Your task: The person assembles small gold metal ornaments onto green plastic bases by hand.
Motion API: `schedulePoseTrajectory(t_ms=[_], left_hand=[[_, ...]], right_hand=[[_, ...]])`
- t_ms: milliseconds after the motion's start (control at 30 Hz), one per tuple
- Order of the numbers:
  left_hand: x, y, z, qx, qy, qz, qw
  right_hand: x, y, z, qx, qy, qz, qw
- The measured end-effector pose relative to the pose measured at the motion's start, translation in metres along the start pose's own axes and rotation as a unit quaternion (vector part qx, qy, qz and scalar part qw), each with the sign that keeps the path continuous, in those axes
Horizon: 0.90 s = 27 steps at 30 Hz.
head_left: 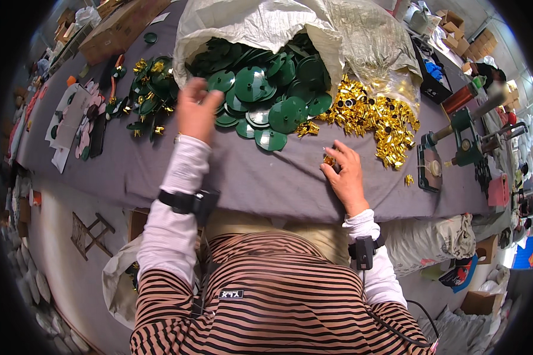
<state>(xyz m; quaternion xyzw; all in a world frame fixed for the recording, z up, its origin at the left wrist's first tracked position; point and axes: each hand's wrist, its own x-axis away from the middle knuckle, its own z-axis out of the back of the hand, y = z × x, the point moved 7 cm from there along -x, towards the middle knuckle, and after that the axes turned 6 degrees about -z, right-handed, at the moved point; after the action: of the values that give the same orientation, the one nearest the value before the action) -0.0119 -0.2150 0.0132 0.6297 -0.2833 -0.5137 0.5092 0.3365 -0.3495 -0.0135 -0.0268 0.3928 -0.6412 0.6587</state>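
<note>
Over the left edge of a heap of dark green plastic discs (250, 84) is my left hand (195, 115), smeared by motion, so its grip is unclear. The discs are round and glossy, with a small knob or hole in the middle, and they spill from the mouth of a white woven sack (249, 26). My right hand (346, 180) hovers over the grey cloth nearer to me, thumb and fingers pinched on a small gold foil piece (328, 159). Beyond it lies a pile of similar gold foil pieces (391, 121), some with dark round centres.
A cluster of green discs with gold pieces attached (154, 97) lies on the left, beside papers (68, 118). At the right edge stands a green hand-lever press (465, 142). The grey cloth-covered table (266, 183) runs across, with a cardboard box (121, 29) at the far left.
</note>
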Motion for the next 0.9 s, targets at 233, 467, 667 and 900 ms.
schedulePoseTrajectory(t_ms=[233,467,667,900], left_hand=[[0.072,0.019,-0.125,-0.28,-0.192,-0.249,0.907],[0.08,-0.005,-0.109,-0.172,-0.224,-0.037,0.958],[0.132,0.009,-0.115,0.147,-0.279,0.214,0.924],[0.151,0.018,-0.123,0.026,-0.336,0.109,0.935]], right_hand=[[0.012,0.006,-0.002,-0.031,-0.037,-0.051,0.998],[0.019,0.029,0.001,-0.193,0.009,-0.158,0.968],[0.004,-0.021,0.003,-0.29,-0.03,-0.152,0.944],[0.002,-0.049,0.01,-0.18,-0.019,0.004,0.983]])
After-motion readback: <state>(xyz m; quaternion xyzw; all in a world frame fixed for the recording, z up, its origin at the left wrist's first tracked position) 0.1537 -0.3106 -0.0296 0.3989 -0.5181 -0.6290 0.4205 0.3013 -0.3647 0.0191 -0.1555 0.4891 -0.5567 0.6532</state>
